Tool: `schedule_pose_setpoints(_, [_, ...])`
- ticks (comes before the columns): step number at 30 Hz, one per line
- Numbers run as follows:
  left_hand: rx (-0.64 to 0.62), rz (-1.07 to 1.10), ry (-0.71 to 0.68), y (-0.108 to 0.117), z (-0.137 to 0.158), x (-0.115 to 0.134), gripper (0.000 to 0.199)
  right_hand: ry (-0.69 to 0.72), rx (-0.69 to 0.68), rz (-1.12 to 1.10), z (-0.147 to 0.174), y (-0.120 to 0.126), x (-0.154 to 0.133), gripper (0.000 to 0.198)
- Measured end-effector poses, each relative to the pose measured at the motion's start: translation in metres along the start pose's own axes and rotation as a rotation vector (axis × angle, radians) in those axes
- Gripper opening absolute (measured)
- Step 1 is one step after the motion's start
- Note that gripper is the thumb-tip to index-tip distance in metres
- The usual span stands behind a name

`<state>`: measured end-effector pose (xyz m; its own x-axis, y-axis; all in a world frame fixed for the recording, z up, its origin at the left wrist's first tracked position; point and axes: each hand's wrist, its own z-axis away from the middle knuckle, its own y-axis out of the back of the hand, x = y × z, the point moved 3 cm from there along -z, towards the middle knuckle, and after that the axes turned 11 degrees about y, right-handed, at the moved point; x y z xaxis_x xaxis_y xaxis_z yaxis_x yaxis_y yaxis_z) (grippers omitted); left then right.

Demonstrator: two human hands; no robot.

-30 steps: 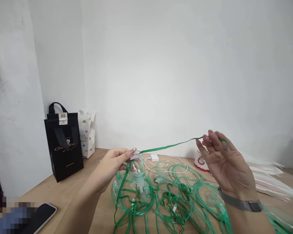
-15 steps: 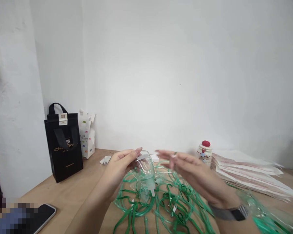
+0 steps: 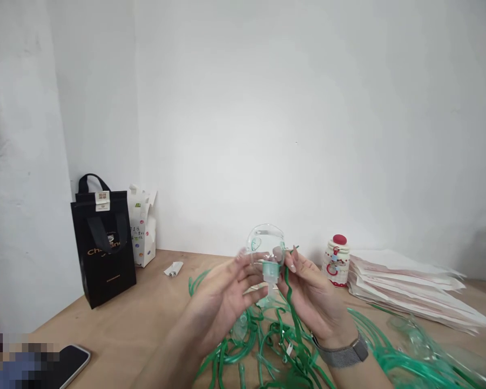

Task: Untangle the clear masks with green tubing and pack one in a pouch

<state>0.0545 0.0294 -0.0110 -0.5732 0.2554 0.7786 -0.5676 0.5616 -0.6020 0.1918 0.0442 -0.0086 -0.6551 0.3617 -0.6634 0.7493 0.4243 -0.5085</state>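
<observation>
A clear plastic oxygen mask (image 3: pixel 266 237) is raised above the table, its pale green connector pointing down. My left hand (image 3: pixel 229 294) grips the mask's left side, fingers curled behind it. At the mask's right edge, my right hand (image 3: pixel 308 286) pinches a green elastic strap (image 3: pixel 289 292) that hangs down from the fingertips; its short end pokes out above them. Below both hands lies a tangle of green straps and clear green tubing (image 3: pixel 243 351). Another clear mask (image 3: pixel 240 327) sits partly hidden in that tangle.
A black bag (image 3: pixel 105 254) and a white paper bag (image 3: pixel 146 227) stand at the left. Nearer is a phone (image 3: pixel 73 362). To the right are a red-topped jar (image 3: pixel 336 262), stacked papers (image 3: pixel 409 286) and more tubing with masks (image 3: pixel 425 351). A crumpled paper (image 3: pixel 173 268) lies behind.
The mask has moved right and up and now stands more upright, facing me. My right hand, apart from it before, has come to its right edge with a green strap.
</observation>
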Motion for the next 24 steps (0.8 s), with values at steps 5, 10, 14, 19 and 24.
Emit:
schedule_pose_setpoints(5, [0.163,-0.147,-0.138,0.002,0.003,0.003,0.007,-0.031,-0.024,0.052,0.0,-0.004,0.004,0.018])
schedule_pose_setpoints(10, [0.355,-0.397,-0.225,0.009,0.007,0.016,0.014,0.117,0.091,0.421,-0.004,0.004,-0.005,0.025])
schedule_pose_setpoints(14, [0.432,-0.535,-0.244,0.013,0.008,0.023,0.015,0.13,0.157,0.599,-0.001,0.007,-0.015,0.03])
schedule_pose_setpoints(19, [0.461,-0.687,-0.275,0.013,0.009,0.024,0.012,0.133,-0.093,1.006,0.01,-0.016,-0.026,0.028])
schedule_pose_setpoints(24, [0.525,-0.996,-0.369,0.011,0.013,0.024,0.013,0.177,-0.169,1.192,0.02,-0.031,-0.023,0.029])
